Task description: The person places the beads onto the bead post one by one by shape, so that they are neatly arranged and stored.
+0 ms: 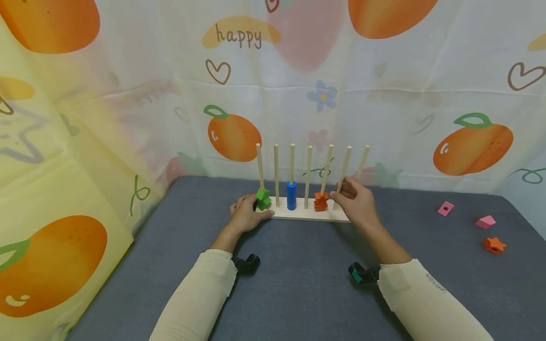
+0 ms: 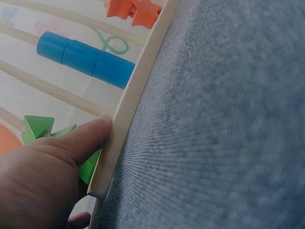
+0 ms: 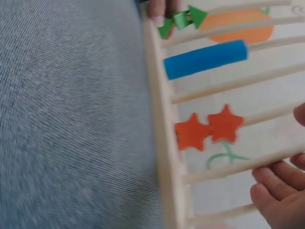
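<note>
A pale wooden peg board (image 1: 307, 215) with several upright pegs stands at the back of the table. Green triangular blocks (image 1: 263, 199) sit on its leftmost peg, blue cylinders (image 2: 80, 58) on the third, and two orange stars (image 3: 225, 123) on the fifth. My left hand (image 1: 246, 214) grips the board's left end, thumb along the front edge; its other fingers are mostly hidden behind. Around the sixth peg (image 3: 224, 171), my right hand (image 1: 357, 201) has thumb and fingers apart on either side. Its fingertips seem to touch that peg; no block shows in this hand.
On the right of the grey table (image 1: 307, 289) lie a pink block with a hole (image 1: 445, 208), a pink triangular block (image 1: 486, 222) and a loose orange star (image 1: 494, 245). A printed curtain (image 1: 273, 104) hangs close behind the board.
</note>
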`<action>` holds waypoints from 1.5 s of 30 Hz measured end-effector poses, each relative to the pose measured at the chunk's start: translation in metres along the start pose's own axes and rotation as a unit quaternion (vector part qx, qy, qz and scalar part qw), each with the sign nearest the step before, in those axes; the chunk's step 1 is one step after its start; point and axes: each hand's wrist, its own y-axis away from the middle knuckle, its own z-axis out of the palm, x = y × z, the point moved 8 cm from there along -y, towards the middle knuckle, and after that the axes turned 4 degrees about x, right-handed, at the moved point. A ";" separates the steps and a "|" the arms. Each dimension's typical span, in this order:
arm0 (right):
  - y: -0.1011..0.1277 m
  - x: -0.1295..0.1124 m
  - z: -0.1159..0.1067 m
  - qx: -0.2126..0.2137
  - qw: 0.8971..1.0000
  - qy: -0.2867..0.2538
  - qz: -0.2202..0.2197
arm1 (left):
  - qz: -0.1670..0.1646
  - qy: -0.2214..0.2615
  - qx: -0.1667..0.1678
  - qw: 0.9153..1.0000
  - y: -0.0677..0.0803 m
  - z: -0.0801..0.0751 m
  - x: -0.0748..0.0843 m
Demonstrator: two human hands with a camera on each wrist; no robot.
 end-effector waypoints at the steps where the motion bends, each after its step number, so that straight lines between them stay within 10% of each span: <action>1: 0.003 -0.003 -0.003 0.002 1.000 0.010 -0.008 | -0.001 0.000 0.000 1.000 0.000 0.000 0.000; 25: 0.069 -0.074 -0.084 0.070 0.963 0.063 -0.252 | 0.005 -0.003 -0.009 1.000 0.001 0.009 0.005; 38: 0.082 -0.081 -0.135 0.153 0.948 0.064 -0.271 | 0.007 -0.004 -0.013 1.000 0.002 0.009 0.007; 45: 0.089 -0.071 -0.190 0.292 0.932 0.075 -0.203 | 0.010 -0.005 -0.007 1.000 0.002 0.004 0.005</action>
